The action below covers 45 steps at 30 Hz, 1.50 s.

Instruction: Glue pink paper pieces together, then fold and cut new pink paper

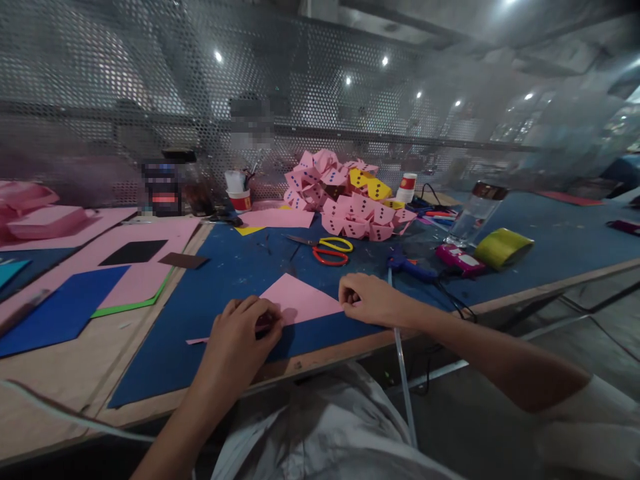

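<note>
A folded pink paper sheet (299,299) lies on the blue mat (220,280) near the table's front edge. My left hand (240,333) rests on the sheet's left corner with fingers curled around a small dark object I cannot make out. My right hand (370,299) presses the sheet's right corner, fingers pinched together on the paper.
Red and yellow scissors (327,251) lie behind the sheet. A heap of pink and yellow folded paper pieces (345,197) sits at the back. A blue glue gun (413,267), yellow tape roll (503,248), glass jar (475,213) stand right. Coloured paper sheets (100,280) lie left.
</note>
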Motion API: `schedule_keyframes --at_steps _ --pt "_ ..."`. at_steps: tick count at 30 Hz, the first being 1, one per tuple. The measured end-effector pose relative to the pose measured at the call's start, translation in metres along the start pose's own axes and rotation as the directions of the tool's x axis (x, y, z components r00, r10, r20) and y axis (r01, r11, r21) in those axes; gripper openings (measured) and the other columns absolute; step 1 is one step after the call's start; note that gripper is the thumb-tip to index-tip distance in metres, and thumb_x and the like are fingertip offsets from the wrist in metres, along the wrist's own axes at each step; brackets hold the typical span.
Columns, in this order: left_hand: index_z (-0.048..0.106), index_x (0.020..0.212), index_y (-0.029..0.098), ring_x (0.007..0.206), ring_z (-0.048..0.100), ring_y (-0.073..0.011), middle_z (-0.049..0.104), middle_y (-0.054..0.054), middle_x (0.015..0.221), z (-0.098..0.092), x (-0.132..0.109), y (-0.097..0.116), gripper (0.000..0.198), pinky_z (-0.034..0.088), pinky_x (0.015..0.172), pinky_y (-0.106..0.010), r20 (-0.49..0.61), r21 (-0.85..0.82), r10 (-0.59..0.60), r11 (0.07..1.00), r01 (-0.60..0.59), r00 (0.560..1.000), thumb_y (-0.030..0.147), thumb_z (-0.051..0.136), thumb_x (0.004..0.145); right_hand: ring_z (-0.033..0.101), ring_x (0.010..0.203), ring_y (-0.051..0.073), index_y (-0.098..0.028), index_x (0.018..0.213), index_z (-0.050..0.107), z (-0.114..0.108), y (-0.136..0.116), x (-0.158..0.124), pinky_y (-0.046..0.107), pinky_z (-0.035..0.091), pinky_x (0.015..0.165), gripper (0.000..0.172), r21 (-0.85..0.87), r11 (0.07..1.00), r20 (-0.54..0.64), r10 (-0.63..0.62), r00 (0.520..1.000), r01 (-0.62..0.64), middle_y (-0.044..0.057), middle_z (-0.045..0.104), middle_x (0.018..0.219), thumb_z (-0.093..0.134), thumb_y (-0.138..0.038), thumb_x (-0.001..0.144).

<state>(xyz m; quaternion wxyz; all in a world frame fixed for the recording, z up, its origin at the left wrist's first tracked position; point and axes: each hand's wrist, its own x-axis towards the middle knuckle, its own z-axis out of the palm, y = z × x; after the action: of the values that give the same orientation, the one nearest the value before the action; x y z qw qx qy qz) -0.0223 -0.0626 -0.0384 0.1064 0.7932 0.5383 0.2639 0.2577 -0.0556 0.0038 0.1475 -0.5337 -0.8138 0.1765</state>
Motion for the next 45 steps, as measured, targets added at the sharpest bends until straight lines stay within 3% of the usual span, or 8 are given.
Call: schedule_keyframes --at_steps 11,17,20,24,29,34,45 --pt "0.068 0.09 0.025 0.092 0.058 -0.0295 0.075 -0.006 0.1 0.003 0.0 -0.007 0.015 0.042 0.086 -0.042 -0.021 0.01 0.049 0.999 -0.049 0.999 0.037 0.059 0.091 0.062 0.088 0.018 -0.019 0.087 0.069 -0.02 0.028 -0.014 0.027 0.042 0.076 0.017 -0.027 1.0 0.05 -0.01 0.999 0.011 0.003 0.072 0.093 0.061 -0.007 0.079" --pt "0.068 0.091 0.026 0.095 0.057 -0.03 0.074 -0.006 0.101 0.003 -0.001 -0.005 0.016 0.042 0.088 -0.043 -0.017 0.0 0.03 1.0 -0.03 0.999 0.037 0.058 0.093 0.065 0.093 0.018 -0.018 0.094 0.07 -0.035 0.015 -0.009 0.028 0.047 0.085 0.022 0.108 0.987 -0.026 -0.116 0.993 0.118 0.004 0.072 0.101 0.057 -0.004 0.084" --pt "0.069 0.091 0.025 0.094 0.056 -0.0299 0.074 -0.006 0.099 0.002 -0.001 -0.002 0.013 0.042 0.085 -0.042 -0.019 0.013 0.027 1.0 -0.026 0.999 0.034 0.059 0.09 0.065 0.091 0.017 -0.018 0.096 0.071 -0.028 -0.002 0.006 0.027 0.048 0.084 0.009 0.21 0.947 -0.003 -0.246 0.969 0.241 0.002 0.073 0.097 0.064 -0.014 0.091" --pt "0.07 0.088 0.024 0.092 0.056 -0.0298 0.074 -0.006 0.095 0.0 0.001 0.003 0.014 0.042 0.083 -0.042 -0.014 0.023 -0.004 1.0 0.004 1.0 0.034 0.06 0.087 0.064 0.088 0.015 -0.018 0.1 0.074 -0.008 -0.014 0.031 0.025 0.047 0.081 0.009 0.223 0.889 0.147 -0.436 0.888 0.4 0.003 0.071 0.099 0.069 -0.019 0.093" --pt "0.072 0.089 0.025 0.093 0.056 -0.0312 0.075 -0.006 0.094 0.001 0.002 0.01 0.016 0.042 0.083 -0.042 0.001 0.033 -0.052 0.998 0.052 0.999 0.035 0.06 0.087 0.063 0.084 0.013 -0.017 0.098 0.073 0.004 -0.011 0.046 0.023 0.047 0.076 0.007 0.264 0.885 0.232 -0.444 0.865 0.384 0.001 0.069 0.096 0.07 -0.018 0.092" --pt "0.072 0.088 0.026 0.101 0.057 -0.0324 0.076 -0.005 0.1 0.003 0.003 0.013 0.013 0.041 0.088 -0.043 0.001 0.029 -0.068 0.997 0.068 0.998 0.029 0.06 0.085 0.062 0.084 0.013 -0.017 0.1 0.073 0.003 -0.006 0.044 0.022 0.047 0.076 0.009 0.291 0.864 0.201 -0.476 0.856 0.412 0.001 0.069 0.097 0.069 -0.017 0.091" --pt "0.072 0.083 0.026 0.094 0.058 -0.0284 0.074 -0.004 0.092 -0.002 0.0 0.002 0.012 0.042 0.084 -0.04 -0.02 -0.003 -0.018 1.0 0.018 1.0 0.027 0.06 0.084 0.06 0.084 0.013 -0.017 0.101 0.072 0.005 -0.002 0.045 0.022 0.046 0.076 0.01 0.315 0.844 0.199 -0.506 0.839 0.435 0.001 0.066 0.098 0.069 -0.015 0.091"
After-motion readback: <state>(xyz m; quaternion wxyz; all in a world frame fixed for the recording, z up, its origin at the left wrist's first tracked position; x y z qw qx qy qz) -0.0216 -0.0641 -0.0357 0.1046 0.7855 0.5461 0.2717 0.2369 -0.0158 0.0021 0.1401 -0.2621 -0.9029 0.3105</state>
